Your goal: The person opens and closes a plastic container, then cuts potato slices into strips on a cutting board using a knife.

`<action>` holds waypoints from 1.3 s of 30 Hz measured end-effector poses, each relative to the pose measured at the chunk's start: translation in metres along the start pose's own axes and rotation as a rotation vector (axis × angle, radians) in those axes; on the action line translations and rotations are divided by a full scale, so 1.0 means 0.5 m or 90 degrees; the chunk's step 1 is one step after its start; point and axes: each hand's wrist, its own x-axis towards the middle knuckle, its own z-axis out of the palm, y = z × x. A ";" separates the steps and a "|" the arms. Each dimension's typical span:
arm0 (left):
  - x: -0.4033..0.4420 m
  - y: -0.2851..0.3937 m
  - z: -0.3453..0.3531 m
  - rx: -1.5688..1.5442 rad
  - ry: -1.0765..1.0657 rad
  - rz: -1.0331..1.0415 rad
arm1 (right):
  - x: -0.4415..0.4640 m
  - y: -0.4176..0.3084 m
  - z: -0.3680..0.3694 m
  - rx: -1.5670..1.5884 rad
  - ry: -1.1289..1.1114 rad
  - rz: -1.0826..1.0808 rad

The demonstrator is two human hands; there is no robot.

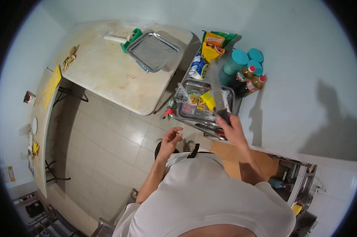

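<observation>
My right hand (233, 128) is closed round the black handle of a large knife (215, 85), its broad blade pointing up and away from me. The blade passes over a metal tray (186, 115) on a cart, and its outline is slightly blurred. Inside the tray are a yellow packet (208, 101), small brownish pieces and clear plastic wrapping. My left hand (172, 141) hangs in the air left of the cart's near edge, fingers loosely bent and apart, holding nothing.
Behind the tray stand teal-lidded jars (239, 59), red-capped sauce bottles (254, 84) and seasoning bags (212, 51). A white table (119, 83) on the left bears another metal tray (154, 51), a green tape dispenser (136, 36) and ginger-like roots (70, 59). The wall is close on the right.
</observation>
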 end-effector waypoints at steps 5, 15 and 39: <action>0.081 0.020 0.056 0.163 -0.077 -0.025 | 0.050 -0.015 -0.115 0.135 0.140 0.041; 0.383 0.169 0.178 0.471 -0.140 0.235 | 0.140 -0.016 -0.175 0.261 0.258 0.053; 1.128 0.158 0.519 0.695 -0.414 0.403 | 0.157 0.083 -0.225 0.361 0.270 0.225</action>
